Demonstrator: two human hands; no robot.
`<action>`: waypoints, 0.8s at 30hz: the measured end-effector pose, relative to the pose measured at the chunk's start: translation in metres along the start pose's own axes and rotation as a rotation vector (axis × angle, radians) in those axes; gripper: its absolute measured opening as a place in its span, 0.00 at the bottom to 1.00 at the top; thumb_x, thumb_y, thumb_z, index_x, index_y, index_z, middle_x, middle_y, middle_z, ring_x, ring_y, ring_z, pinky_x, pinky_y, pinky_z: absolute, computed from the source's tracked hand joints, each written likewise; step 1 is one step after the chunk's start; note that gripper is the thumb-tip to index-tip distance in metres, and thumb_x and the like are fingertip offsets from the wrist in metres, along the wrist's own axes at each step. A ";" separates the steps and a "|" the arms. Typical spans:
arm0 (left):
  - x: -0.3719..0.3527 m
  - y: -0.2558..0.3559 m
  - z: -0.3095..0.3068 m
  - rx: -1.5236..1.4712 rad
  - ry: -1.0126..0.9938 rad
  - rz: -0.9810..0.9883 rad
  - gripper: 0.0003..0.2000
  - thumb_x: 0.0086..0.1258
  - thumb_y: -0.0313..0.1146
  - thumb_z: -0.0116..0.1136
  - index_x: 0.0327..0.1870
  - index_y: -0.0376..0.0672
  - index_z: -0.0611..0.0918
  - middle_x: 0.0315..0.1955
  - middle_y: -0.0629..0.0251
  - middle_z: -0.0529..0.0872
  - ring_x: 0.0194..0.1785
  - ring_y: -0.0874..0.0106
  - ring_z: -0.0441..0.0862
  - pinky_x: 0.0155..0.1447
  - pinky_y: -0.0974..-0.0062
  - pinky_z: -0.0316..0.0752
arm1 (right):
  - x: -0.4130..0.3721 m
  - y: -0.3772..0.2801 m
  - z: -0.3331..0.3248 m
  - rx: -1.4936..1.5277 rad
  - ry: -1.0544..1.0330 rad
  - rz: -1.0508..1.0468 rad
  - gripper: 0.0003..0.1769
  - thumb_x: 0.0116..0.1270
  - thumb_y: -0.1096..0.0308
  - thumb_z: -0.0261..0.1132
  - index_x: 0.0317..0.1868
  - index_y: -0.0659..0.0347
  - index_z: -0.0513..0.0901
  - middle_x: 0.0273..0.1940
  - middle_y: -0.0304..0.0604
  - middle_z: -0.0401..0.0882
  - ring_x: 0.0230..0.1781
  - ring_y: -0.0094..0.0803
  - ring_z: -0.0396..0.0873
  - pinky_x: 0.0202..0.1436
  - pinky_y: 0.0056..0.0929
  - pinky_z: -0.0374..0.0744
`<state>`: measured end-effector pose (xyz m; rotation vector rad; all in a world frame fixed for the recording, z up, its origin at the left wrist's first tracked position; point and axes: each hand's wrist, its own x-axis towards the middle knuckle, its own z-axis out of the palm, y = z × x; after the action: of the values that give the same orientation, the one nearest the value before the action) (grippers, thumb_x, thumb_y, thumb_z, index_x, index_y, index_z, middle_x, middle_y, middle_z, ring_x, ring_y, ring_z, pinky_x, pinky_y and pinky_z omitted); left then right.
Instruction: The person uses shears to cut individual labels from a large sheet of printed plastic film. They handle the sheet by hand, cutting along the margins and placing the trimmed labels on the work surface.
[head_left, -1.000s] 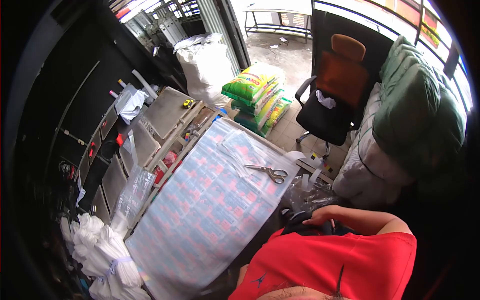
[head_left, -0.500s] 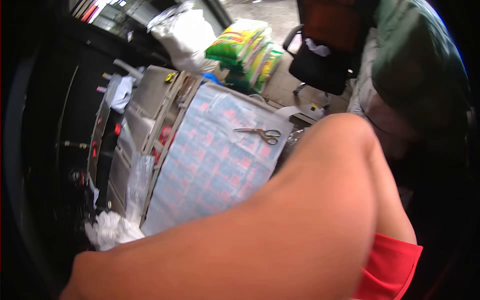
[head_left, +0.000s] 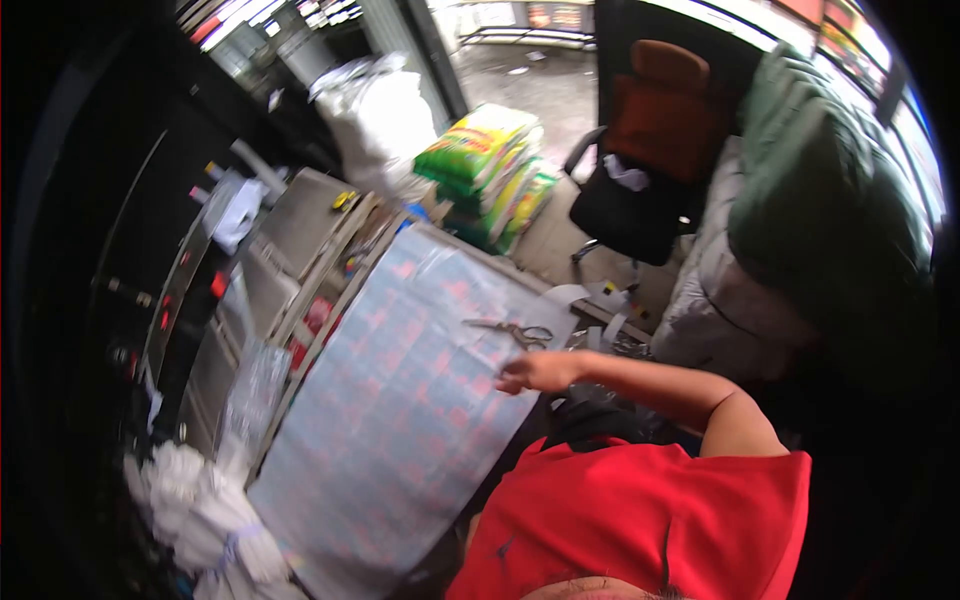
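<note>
My right hand (head_left: pixel 540 372) reaches in from the right, over the lower right edge of a table covered with a pale blue sheet printed in red (head_left: pixel 390 400). Its fingers look bent, but blur hides whether they are pressed together or hold anything. Just above the hand, metal scissors with dark handles (head_left: pixel 510 331) lie on the sheet; a small gap separates them from the fingers. My left hand is out of view.
Grey trays (head_left: pixel 300 225) and clear plastic (head_left: pixel 252 395) line the table's left side. White cloth (head_left: pixel 205 510) lies lower left. Beyond are a white sack (head_left: pixel 380 120), green-yellow bags (head_left: pixel 480 155) and a black-seated chair (head_left: pixel 625 205). Green covered bundles (head_left: pixel 815 180) stand right.
My right arm, earlier stretched large across the foreground, has drawn back, and its hand now shows near the scissors. The camera view has shifted, showing more red shirt and more floor beyond.
</note>
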<state>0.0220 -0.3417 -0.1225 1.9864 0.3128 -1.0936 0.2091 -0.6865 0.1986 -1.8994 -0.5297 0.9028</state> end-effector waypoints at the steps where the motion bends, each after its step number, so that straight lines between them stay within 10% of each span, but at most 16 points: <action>1: 0.006 -0.001 -0.003 0.012 -0.009 -0.007 0.23 0.73 0.50 0.57 0.53 0.36 0.82 0.47 0.56 0.86 0.50 0.70 0.82 0.56 0.73 0.76 | -0.011 0.041 0.016 -0.103 0.014 0.253 0.36 0.74 0.37 0.48 0.57 0.66 0.77 0.47 0.50 0.83 0.49 0.40 0.80 0.56 0.34 0.77; 3: 0.017 0.001 -0.007 0.038 -0.019 -0.028 0.23 0.73 0.50 0.57 0.53 0.36 0.82 0.47 0.56 0.86 0.50 0.70 0.82 0.56 0.73 0.76 | -0.023 0.152 0.056 -0.082 0.002 0.316 0.44 0.72 0.30 0.44 0.64 0.64 0.75 0.59 0.60 0.77 0.63 0.49 0.74 0.65 0.41 0.71; 6: 0.026 0.002 -0.009 0.066 -0.028 -0.053 0.23 0.73 0.50 0.57 0.53 0.36 0.82 0.47 0.56 0.86 0.50 0.70 0.82 0.56 0.73 0.76 | -0.069 0.152 0.075 0.133 -0.021 0.559 0.53 0.66 0.26 0.47 0.67 0.74 0.68 0.69 0.62 0.66 0.72 0.52 0.63 0.73 0.41 0.62; 13: 0.031 -0.011 -0.012 0.071 -0.033 -0.037 0.24 0.73 0.50 0.57 0.53 0.35 0.82 0.48 0.56 0.86 0.50 0.70 0.82 0.56 0.73 0.76 | -0.085 0.152 0.092 0.120 -0.144 0.651 0.59 0.61 0.26 0.54 0.72 0.75 0.58 0.73 0.62 0.57 0.75 0.51 0.56 0.76 0.40 0.58; 16: 0.028 -0.024 -0.010 0.065 -0.041 -0.003 0.24 0.73 0.50 0.57 0.54 0.35 0.82 0.48 0.56 0.86 0.50 0.70 0.82 0.56 0.73 0.76 | -0.091 0.146 0.103 0.004 0.068 0.622 0.47 0.65 0.31 0.55 0.57 0.74 0.78 0.62 0.63 0.74 0.64 0.53 0.72 0.64 0.43 0.72; 22: 0.049 -0.128 0.011 0.169 0.044 0.337 0.24 0.73 0.50 0.57 0.54 0.35 0.82 0.48 0.56 0.86 0.50 0.70 0.82 0.56 0.73 0.76 | -0.095 0.100 0.089 0.005 0.036 0.641 0.54 0.63 0.31 0.57 0.69 0.77 0.63 0.68 0.65 0.65 0.71 0.53 0.65 0.72 0.36 0.64; 24: -0.030 -0.031 0.001 -0.363 -0.004 0.119 0.20 0.73 0.45 0.58 0.54 0.35 0.81 0.42 0.62 0.87 0.42 0.72 0.82 0.48 0.74 0.77 | -0.084 0.130 0.102 -0.016 0.040 0.698 0.57 0.63 0.29 0.56 0.74 0.72 0.56 0.71 0.64 0.61 0.73 0.52 0.60 0.75 0.35 0.61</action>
<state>-0.0132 -0.3181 -0.1156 1.6577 0.3586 -0.8941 0.0755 -0.7472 0.0847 -2.1436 0.1793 1.2894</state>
